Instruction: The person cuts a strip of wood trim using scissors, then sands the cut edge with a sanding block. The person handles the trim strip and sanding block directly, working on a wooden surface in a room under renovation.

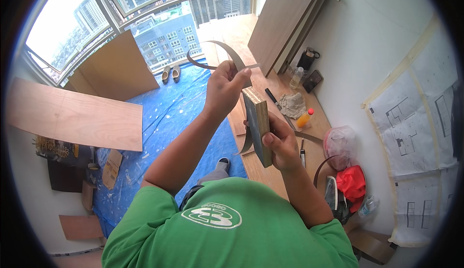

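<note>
My left hand (223, 90) is closed, pinching a thin brown-grey edging strip (234, 55) between thumb and fingers. The strip loops up and to the left beyond the hand, and another length of it curls below the block. In my right hand (284, 149) is a small rectangular wood block (255, 128) with a dark grey face and pale, layered-looking edges. The block stands tilted upright in front of my chest, its top end just below my left thumb. The right thumb presses its near edge, while the other fingers are mostly hidden behind it.
A wooden worktop (263, 166) runs along the right, holding a black-handled tool (273, 99), a rag (293, 105), an orange drink bottle (305, 118) and a phone (313, 81). A tall panel (285, 16) leans behind. Blue sheeting (130, 171) covers the floor; a plywood sheet (77, 113) stands left.
</note>
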Demonstrator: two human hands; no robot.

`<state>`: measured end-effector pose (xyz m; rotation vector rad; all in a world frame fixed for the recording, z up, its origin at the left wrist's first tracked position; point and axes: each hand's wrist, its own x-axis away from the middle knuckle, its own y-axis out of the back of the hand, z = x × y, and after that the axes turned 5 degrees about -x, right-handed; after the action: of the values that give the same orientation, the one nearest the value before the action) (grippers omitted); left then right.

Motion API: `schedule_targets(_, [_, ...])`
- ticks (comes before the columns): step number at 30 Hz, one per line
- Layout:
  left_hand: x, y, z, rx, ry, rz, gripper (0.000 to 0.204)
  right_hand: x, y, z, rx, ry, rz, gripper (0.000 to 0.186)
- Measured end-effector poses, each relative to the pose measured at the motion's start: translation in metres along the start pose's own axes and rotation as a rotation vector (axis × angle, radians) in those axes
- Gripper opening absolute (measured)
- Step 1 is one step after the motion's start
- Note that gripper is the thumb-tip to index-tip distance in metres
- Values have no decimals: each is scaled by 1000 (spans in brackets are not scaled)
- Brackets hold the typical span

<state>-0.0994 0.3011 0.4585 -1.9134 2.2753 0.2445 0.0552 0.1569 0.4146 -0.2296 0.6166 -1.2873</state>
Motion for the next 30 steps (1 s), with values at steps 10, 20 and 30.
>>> schedule_targets(10, [68,17,29,-93,73,194,20,6,-14,3,216,20,-143,65])
schedule_targets(20, [76,11,12,-171,-21,2,35,11,-20,-7,455,32,-209,61])
schedule_targets(30, [83,-4,8,-322,-214,-58,35,-65,-27,12,426,158,-183,60])
